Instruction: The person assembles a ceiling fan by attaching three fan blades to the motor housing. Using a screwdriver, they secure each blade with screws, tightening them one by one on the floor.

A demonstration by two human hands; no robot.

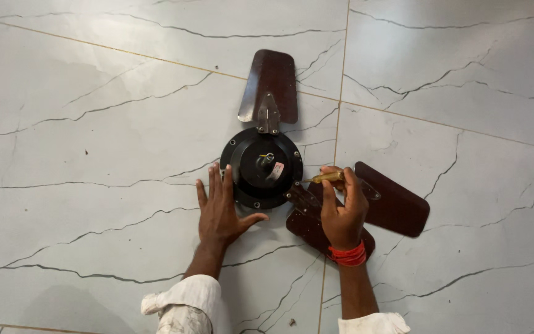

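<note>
A ceiling fan lies on the floor, its black round motor housing (261, 167) facing up. One dark brown blade (270, 83) is fixed to the housing at the top. A second blade (307, 216) joins at the lower right, and a third blade (397, 207) lies loose beside it. My left hand (220, 210) rests flat on the floor, fingers spread, touching the housing's left rim. My right hand (341, 207) grips a yellow-handled screwdriver (326, 178), its tip pointing at the housing's right edge by the blade bracket.
The floor is large white marble-look tiles (94, 124) with dark veins and thin grout lines. A small dark speck (292, 321) lies near the bottom edge. I wear a red band on my right wrist and white rolled sleeves.
</note>
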